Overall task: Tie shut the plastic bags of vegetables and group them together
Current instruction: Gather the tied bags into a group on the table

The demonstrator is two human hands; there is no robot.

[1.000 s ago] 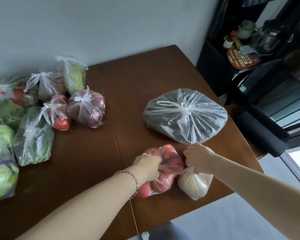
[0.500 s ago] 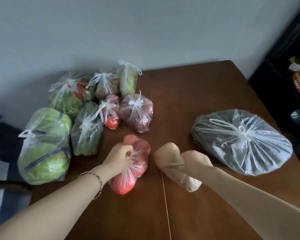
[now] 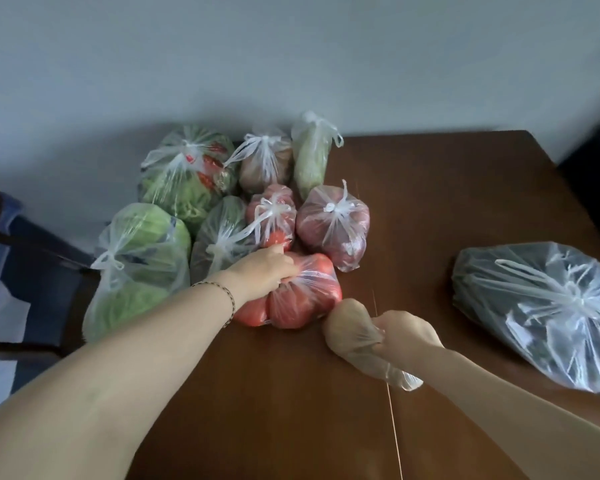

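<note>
Grouping step in progress, judged from layout: cluster of tied clear plastic bags of vegetables (image 3: 187, 188) packed together at upper left of centre on brown wooden table (image 3: 430, 209), apparently serving as collection point. Fingers of left hand (image 3: 267, 275) curled tight round gathered neck of clear plastic bag of red tomatoes (image 3: 302, 301). Bag bulk directly below and right of that hand, resting on table at lower edge of cluster, just beside tied bag of reddish produce (image 3: 333, 230). Neck grip likely chosen to keep mouth closed and to serve as handle. Fingers of right hand (image 3: 407, 332), lower right of centre, clenched round twisted neck of small clear plastic bag of pale tan contents (image 3: 347, 329). Rounded bulk left of that hand, just beside tomato bag; loose plastic tail trailing below wrist. Knots on both held bags: cannot tell, hidden under fingers. Large tied clear plastic bag of dark leafy greens (image 3: 541, 317) at right edge of frame, well apart from cluster, not yet grouped.
</note>
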